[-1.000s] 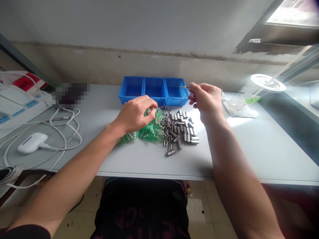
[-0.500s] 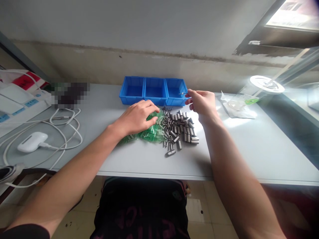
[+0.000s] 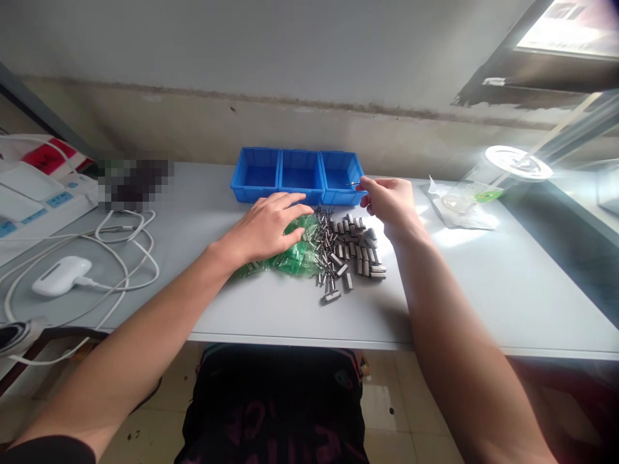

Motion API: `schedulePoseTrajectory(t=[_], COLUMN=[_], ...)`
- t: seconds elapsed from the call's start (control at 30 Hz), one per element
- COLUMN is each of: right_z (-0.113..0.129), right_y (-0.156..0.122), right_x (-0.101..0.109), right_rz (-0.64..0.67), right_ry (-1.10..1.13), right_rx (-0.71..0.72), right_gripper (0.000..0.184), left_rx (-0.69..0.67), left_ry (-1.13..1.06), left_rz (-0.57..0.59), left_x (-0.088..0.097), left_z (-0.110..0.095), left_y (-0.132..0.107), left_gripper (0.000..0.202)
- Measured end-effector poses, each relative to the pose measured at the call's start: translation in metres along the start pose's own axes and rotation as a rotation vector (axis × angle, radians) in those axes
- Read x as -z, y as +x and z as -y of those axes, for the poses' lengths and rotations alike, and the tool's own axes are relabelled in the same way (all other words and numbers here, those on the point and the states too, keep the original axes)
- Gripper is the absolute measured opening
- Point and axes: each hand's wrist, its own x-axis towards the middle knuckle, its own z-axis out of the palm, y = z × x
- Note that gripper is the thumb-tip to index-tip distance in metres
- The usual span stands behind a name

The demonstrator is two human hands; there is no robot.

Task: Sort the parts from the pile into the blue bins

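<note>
Pinched in the fingertips of my right hand (image 3: 387,196) is a thin metal pin (image 3: 352,185), held at the front of the right-hand blue bin (image 3: 341,161). It is too small to tell its exact kind. My left hand (image 3: 273,225) is open, palm down with fingers apart, over a green plastic bag (image 3: 302,258); whether it touches the bag I cannot tell. Several small metal pins (image 3: 325,241) spill out beside the bag. To their right lie several short, thick metal standoff-like pieces (image 3: 362,265), some in rough rows.
The middle blue bin (image 3: 300,166) and left blue bin (image 3: 256,169) adjoin the right one against the wall. On the left are a white charging case (image 3: 62,276), looped cables and a power strip (image 3: 53,203). A clear plastic packet (image 3: 459,206) and a lidded cup (image 3: 517,162) stand right.
My right hand has shifted slightly left and down with the pin, towards the right bin's front. The fingers of my left hand have spread slightly; the loose metal parts look unchanged.
</note>
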Motion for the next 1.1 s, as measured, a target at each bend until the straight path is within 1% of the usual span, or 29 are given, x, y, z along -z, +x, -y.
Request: schedulePoseTrajectory(t=[0.2, 0.57, 0.67, 0.83, 0.97, 1.1], right_z=[-0.005, -0.002, 0.001, 0.007, 0.009, 0.011], right_y=[0.004, 0.002, -0.001, -0.007, -0.009, -0.012], right_x=[-0.002, -0.006, -0.007, -0.009, -0.01, -0.01], right_rz=[-0.013, 0.005, 0.015, 0.015, -0.006, -0.003], right_ry=[-0.015, 0.029, 0.05, 0.035, -0.003, -0.007], right_rx=[0.019, 0.076, 0.097, 0.11, 0.118, 0.131], right_gripper=[0.022, 0.025, 0.026, 0.021, 0.02, 0.02], left_rx=[-0.027, -0.049, -0.013, 0.109, 0.124, 0.128], left_ry=[-0.022, -0.019, -0.01, 0.021, 0.024, 0.008], left_rz=[0.033, 0.015, 0.0, -0.017, -0.05, -0.062], left_x=[-0.002, -0.002, 0.0, 0.0, -0.001, 0.0], left_z=[0.0, 0.001, 0.001, 0.002, 0.003, 0.004], left_y=[0.001, 0.001, 0.001, 0.0, 0.0, 0.001], left_gripper=[0.037, 0.035, 0.034, 0.027, 0.024, 0.034])
